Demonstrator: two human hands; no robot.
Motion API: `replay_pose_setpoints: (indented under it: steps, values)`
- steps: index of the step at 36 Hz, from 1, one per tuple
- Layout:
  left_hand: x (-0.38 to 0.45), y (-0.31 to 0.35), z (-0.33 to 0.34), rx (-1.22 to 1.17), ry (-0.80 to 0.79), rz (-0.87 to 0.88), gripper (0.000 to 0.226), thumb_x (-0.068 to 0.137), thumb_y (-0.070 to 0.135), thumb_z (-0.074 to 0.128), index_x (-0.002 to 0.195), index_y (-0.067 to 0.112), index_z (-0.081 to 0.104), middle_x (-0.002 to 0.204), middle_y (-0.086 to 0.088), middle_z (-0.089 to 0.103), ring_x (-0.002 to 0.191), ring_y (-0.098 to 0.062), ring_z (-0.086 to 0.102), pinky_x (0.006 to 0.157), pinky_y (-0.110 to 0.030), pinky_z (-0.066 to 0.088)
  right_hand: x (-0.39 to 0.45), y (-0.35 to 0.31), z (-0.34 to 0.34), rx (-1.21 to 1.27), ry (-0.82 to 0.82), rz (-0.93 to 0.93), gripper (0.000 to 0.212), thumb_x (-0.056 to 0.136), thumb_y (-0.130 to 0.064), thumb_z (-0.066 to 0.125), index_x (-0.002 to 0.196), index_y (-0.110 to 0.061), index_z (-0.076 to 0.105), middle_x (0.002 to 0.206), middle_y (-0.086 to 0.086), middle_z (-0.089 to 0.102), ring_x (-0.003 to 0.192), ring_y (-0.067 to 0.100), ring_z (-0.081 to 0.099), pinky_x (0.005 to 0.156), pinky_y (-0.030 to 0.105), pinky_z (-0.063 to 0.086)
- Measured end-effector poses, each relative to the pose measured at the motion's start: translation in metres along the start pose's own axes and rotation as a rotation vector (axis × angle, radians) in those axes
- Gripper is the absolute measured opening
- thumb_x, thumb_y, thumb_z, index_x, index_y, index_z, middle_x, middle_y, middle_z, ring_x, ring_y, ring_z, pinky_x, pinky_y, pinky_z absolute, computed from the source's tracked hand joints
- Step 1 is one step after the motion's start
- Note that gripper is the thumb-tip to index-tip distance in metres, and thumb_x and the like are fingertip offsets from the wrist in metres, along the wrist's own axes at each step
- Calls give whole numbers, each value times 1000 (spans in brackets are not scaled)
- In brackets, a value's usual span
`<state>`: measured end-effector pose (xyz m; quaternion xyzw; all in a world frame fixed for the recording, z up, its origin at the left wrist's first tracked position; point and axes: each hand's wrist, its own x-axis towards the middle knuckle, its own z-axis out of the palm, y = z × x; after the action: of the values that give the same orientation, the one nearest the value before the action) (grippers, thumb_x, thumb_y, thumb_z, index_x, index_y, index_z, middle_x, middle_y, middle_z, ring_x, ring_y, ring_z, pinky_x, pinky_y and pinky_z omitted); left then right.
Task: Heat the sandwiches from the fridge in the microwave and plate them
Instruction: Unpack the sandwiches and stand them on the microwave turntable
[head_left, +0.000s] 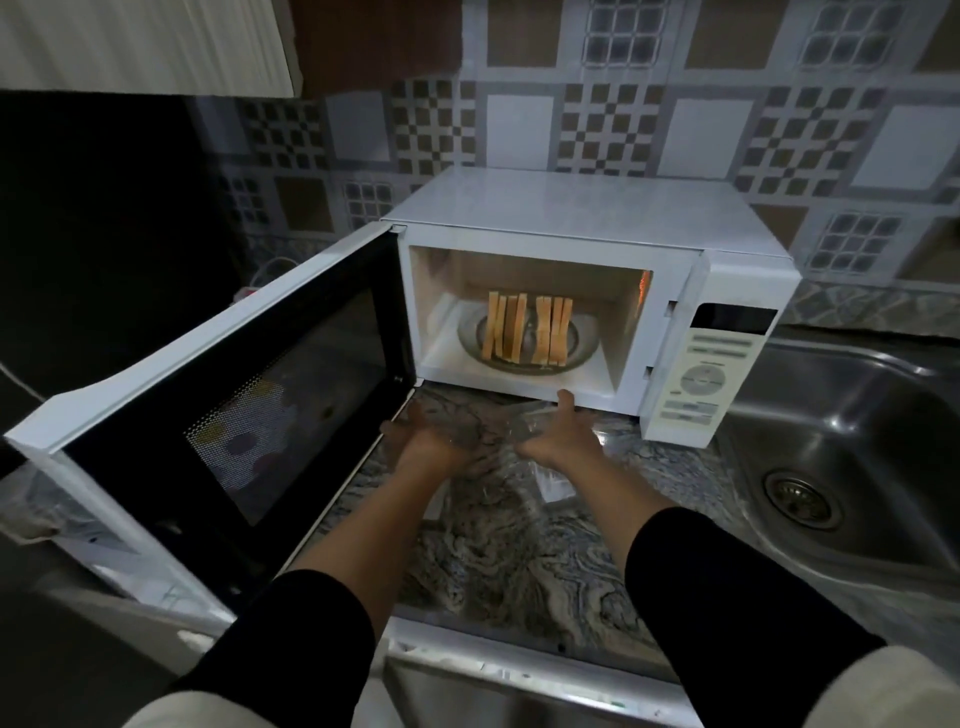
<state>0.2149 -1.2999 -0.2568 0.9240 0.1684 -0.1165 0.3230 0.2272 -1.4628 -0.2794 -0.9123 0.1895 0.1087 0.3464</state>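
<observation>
The white microwave (571, 218) stands on the counter with its door (218, 415) swung wide open to the left. Inside, several sandwich halves (527, 327) stand upright in two groups on a round plate (582, 338). My left hand (431, 441) and my right hand (561, 441) are just below the microwave's opening, side by side. Between them they hold a crumpled clear plastic bag (511, 431). My right thumb touches the microwave's lower front edge.
The marbled countertop (519, 561) lies under my arms. A steel sink (841, 467) with a drain sits to the right, next to the microwave's control panel (706, 374). A patterned tiled wall rises behind. The open door blocks the left side.
</observation>
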Motion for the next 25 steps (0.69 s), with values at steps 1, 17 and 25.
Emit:
replay_pose_setpoints:
  steps: [1,17,25]
  values:
    - [0,-3,1,-19,6,12,102,76,33,76,152,16,11,153,-21,14,139,-38,26,112,-41,29,-1,0,2,-5,12,4,107,67,-38,74,147,-37,1,148,21,28,106,40,58,65,34,53]
    - [-30,-12,-49,-29,24,203,96,76,55,67,148,25,12,138,-19,40,119,-40,50,92,-44,48,-70,-25,-5,78,328,31,80,79,-55,60,140,-31,15,125,17,46,104,37,57,78,34,49]
    - [-47,30,-85,-22,261,424,77,80,45,67,139,19,24,127,-17,45,110,-37,55,80,-40,49,-116,-74,-46,32,550,-57,82,81,-55,61,144,-28,17,125,13,51,106,33,57,71,31,40]
